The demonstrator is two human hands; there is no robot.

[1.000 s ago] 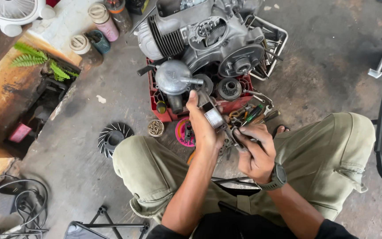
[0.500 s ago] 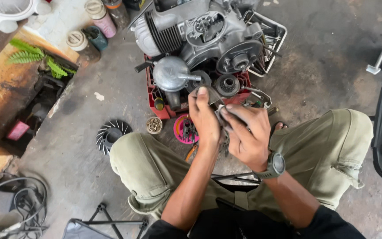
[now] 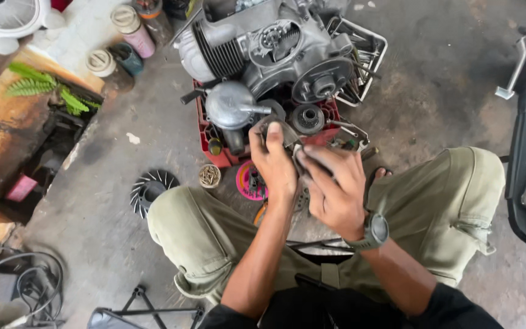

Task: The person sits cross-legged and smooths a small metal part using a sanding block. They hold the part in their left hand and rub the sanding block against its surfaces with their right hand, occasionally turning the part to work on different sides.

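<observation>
Hands: left hand [image 3: 275, 161] and right hand [image 3: 333, 186] meet in front of the knees, just below the engine, fingers of both touching one small part.
Held part: small grey metal part [image 3: 287, 135], pinched between both hands; most of it is hidden by the fingers, so its shape cannot be told.
Left grip: fingers curled together around the part's left side, thumb up along it.
Right grip: fingers pressed together on the part's right edge, back of the hand toward the camera; a dark wristwatch [image 3: 374, 231] sits on this wrist.
Engine: grey engine block [image 3: 275, 52] with cooling fins stands on the concrete floor [image 3: 452, 91], just above the hands; a round silver cover [image 3: 231, 105] sticks out at its lower left.
Tray: red plastic tray [image 3: 211, 143] under the engine's near side, holding dark round parts.
Floor, left side: black finned fan wheel [image 3: 150, 189] lies beside the left knee, a small round wire brush [image 3: 209, 175] near it, and a pink disc [image 3: 248, 183] partly hidden behind the left hand.
Far left: spray cans [image 3: 132, 27] stand upright near green fern leaves [image 3: 50, 91].
Legs: olive trousers [image 3: 452, 201], knees spread to either side of the hands.
</observation>
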